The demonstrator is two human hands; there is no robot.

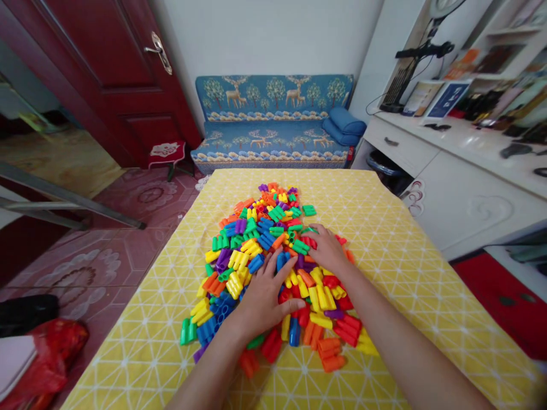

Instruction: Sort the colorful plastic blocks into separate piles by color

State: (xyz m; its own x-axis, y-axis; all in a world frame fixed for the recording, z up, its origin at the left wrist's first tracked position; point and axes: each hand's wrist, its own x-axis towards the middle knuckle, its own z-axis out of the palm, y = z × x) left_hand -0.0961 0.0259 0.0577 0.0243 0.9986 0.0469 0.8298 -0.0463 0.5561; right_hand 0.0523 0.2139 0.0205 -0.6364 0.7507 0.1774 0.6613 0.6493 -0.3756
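Note:
A broad heap of plastic building pieces (239, 260) in yellow, orange, green, blue, purple and red spreads over the table; many look like short tubes joined side by side. My left hand (265, 296) lies palm down on the middle of the heap, fingers spread, thumb reaching right over red pieces. Against the heap's right side rests my right hand (328, 249), its fingers apart and pointing left. A red piece (310, 243) and a green piece (301, 246) are close to its fingertips. Both palms hide the pieces underneath.
A yellow cloth with white lines covers the table (393, 256). Behind it stands a blue patterned sofa (273, 134). A white cabinet (461, 171) is on the right. At left are a red door (123, 74) and a small stool (166, 152).

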